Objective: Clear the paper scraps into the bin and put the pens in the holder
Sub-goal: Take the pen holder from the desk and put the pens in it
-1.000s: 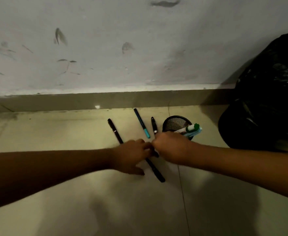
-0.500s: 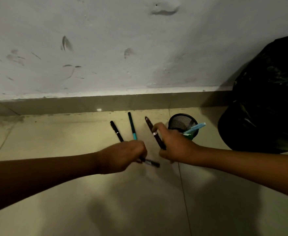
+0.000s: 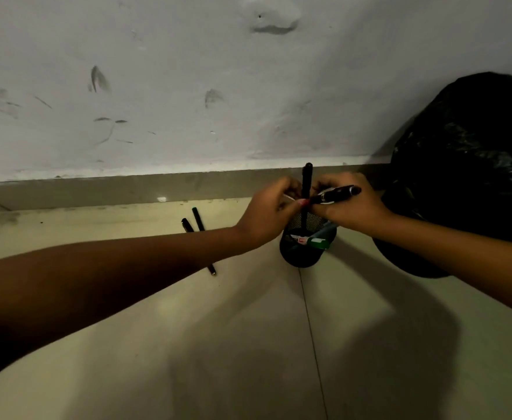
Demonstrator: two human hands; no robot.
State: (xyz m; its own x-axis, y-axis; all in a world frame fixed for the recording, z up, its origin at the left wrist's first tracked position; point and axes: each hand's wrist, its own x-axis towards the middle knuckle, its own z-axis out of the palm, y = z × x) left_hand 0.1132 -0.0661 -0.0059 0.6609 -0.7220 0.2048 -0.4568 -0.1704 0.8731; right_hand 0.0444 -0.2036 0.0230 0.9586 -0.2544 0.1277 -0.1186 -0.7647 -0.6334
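Note:
A black mesh pen holder (image 3: 301,253) stands on the floor by the wall, with a green-capped marker (image 3: 316,242) leaning out of it. My left hand (image 3: 268,215) holds a black pen (image 3: 306,183) upright, its lower end inside the holder. My right hand (image 3: 350,207) grips a dark pen (image 3: 336,194) lying sideways just above the holder's rim. Two more pens (image 3: 192,224) lie on the floor to the left, partly hidden behind my left forearm. No paper scraps show.
A bin lined with a black plastic bag (image 3: 466,165) stands right of the holder against the wall. A grey skirting strip (image 3: 97,189) runs along the scuffed white wall. Tiled floor (image 3: 248,344) spreads out in front.
Both hands lifted a pen off the floor and moved right to the holder. The left hand's pen now stands upright in the holder; two pens remain on the floor.

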